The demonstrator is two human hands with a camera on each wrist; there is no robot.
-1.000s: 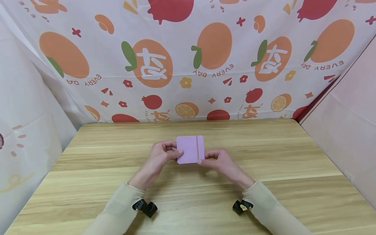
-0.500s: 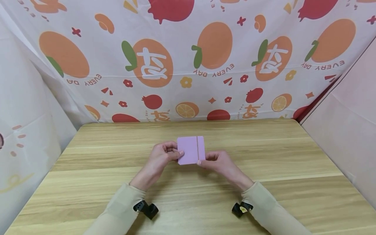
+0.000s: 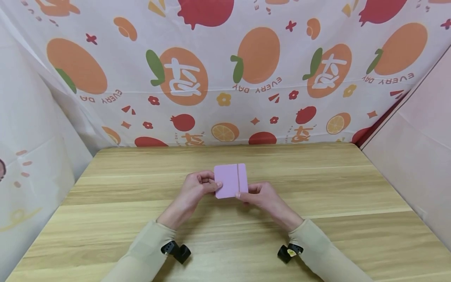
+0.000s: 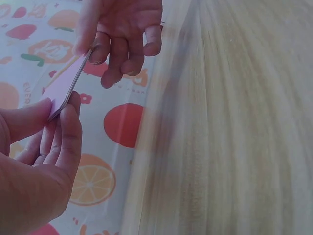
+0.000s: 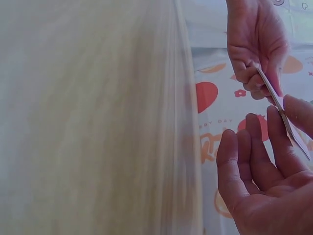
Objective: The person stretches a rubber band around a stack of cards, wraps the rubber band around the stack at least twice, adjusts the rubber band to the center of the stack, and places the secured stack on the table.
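A small square lilac notebook (image 3: pixel 227 182) with a brown elastic band near its right side is held up over the table between both hands. My left hand (image 3: pixel 192 192) pinches its left edge, thumb on the cover and curled fingers behind. At the lower right corner, my right hand (image 3: pixel 266 197) holds it, the thumb tip beside the band. From the left wrist, the notebook (image 4: pixel 63 88) shows as a thin slab seen almost edge-on. The right wrist view has the right hand's (image 5: pixel 274 181) thumb and forefinger on either side of it, with the other fingers spread loosely.
A wood-grain table (image 3: pixel 225 243) lies under both arms. Behind it hangs a white fruit-print cloth (image 3: pixel 225 62), and pale cloths (image 3: pixel 31 117) flank the left and right sides. Each sleeve cuff carries a black wrist camera (image 3: pixel 176 252).
Both hands and the notebook have drifted slightly right and toward the person. The right thumb has slid a little left against the band, and both grips hold.
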